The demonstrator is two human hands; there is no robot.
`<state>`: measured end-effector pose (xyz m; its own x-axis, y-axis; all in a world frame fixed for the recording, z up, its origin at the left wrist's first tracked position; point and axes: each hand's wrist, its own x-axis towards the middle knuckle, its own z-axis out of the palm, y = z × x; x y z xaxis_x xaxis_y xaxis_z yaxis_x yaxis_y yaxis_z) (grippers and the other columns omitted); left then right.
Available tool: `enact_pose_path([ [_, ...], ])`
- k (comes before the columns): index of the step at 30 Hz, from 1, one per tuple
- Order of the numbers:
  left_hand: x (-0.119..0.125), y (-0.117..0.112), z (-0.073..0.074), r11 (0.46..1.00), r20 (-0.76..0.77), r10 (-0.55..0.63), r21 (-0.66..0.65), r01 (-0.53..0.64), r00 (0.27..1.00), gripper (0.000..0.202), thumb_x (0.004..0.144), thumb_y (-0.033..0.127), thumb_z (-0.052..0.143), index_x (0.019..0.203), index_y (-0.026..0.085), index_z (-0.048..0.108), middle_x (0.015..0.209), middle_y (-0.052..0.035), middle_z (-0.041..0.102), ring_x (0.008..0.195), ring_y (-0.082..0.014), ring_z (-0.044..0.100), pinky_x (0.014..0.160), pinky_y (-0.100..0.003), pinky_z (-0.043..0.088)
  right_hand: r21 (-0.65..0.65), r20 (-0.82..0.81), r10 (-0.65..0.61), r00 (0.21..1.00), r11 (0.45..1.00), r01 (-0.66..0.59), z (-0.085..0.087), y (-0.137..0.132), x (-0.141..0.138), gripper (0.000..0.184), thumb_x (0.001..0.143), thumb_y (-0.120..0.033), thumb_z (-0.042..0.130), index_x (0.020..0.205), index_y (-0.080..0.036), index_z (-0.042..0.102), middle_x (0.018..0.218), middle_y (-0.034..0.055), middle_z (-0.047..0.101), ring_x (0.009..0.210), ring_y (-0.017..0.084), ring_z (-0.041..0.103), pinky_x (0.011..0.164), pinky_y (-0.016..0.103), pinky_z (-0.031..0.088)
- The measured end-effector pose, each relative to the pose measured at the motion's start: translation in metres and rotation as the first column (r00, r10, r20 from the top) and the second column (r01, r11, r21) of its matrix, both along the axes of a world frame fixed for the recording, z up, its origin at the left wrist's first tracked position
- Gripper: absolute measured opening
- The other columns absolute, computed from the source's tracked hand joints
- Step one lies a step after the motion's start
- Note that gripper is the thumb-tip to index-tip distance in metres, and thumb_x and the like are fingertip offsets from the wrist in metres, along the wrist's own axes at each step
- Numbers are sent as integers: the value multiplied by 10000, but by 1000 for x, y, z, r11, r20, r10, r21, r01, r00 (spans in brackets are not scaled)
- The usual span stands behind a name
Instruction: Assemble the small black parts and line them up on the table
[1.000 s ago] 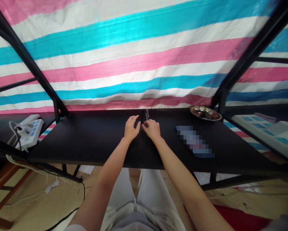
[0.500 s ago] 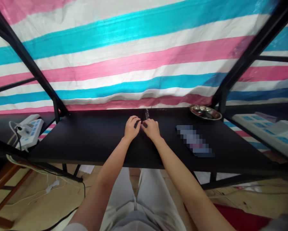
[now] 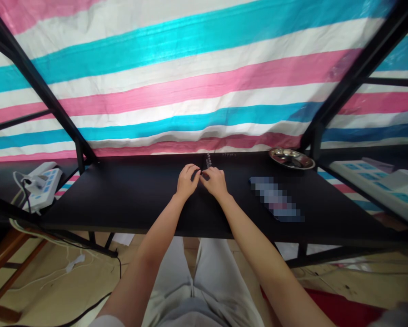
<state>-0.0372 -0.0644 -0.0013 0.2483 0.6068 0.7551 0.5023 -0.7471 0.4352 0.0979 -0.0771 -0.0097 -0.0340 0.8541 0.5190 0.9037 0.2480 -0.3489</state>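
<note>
My left hand [image 3: 186, 180] and my right hand [image 3: 215, 181] rest close together near the middle of the black table [image 3: 122, 195], fingertips almost touching. Both have their fingers curled in a pinch around something small and dark that I cannot make out. Just beyond the fingertips a short string of small clear beads [image 3: 208, 160] lies on the table, running away from me. A row of tiny dark beads [image 3: 228, 155] sits a little to the right of it.
A round metal dish [image 3: 291, 158] stands at the back right of the table. A blurred flat object [image 3: 276, 200] lies right of my hands. A white power strip [image 3: 42, 181] with cables sits at left. Black frame posts flank the table; a striped tarp hangs behind.
My left hand's fingers have curled from spread to a pinch and moved closer to my right hand. The hands have barely shifted otherwise.
</note>
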Motion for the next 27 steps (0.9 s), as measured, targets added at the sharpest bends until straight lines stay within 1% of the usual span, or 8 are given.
enact_pose_path([
  [3,0,1,-1,1000,7,-5,1,5,1000,185,874,265,405,949,172,545,980,-81,556,930,-143,545,848,-301,460,16,-16,9,1000,1000,-9,0,0,0,236,831,-341,469,822,-171,632,812,55,605,807,174,510,716,295,275],
  [10,0,3,-2,999,52,-35,31,33,998,159,865,257,429,937,172,543,955,-69,557,904,-139,543,839,-298,463,130,-78,42,996,991,-31,-8,5,2,215,809,-340,508,766,-167,629,740,39,595,725,158,512,677,295,283],
  [16,1,4,-3,999,65,-40,22,39,997,155,864,260,429,930,177,543,953,-71,552,904,-143,540,820,-296,468,167,-76,59,995,985,-46,-9,5,3,220,810,-343,500,744,-172,621,720,39,587,707,158,507,667,299,286],
  [22,1,4,-6,998,90,-48,-37,52,995,160,851,267,447,952,182,537,953,-66,559,860,-138,548,786,-287,464,184,-106,72,992,982,-52,-6,3,1,185,792,-318,517,724,-169,604,689,25,577,680,147,508,660,293,287],
  [24,2,4,-8,995,116,-38,-86,48,993,194,831,270,477,1001,186,520,970,-64,565,825,-132,553,761,-282,461,196,-133,73,988,980,-46,-5,3,0,162,781,-304,527,725,-171,599,672,14,568,666,140,506,658,288,290],
  [27,2,7,-12,980,187,-15,-194,52,982,284,785,273,540,1054,191,498,982,-57,577,763,-116,556,704,-262,452,210,-163,77,984,977,-42,-4,2,-1,150,779,-295,526,722,-173,593,654,5,559,646,134,500,651,283,292],
])
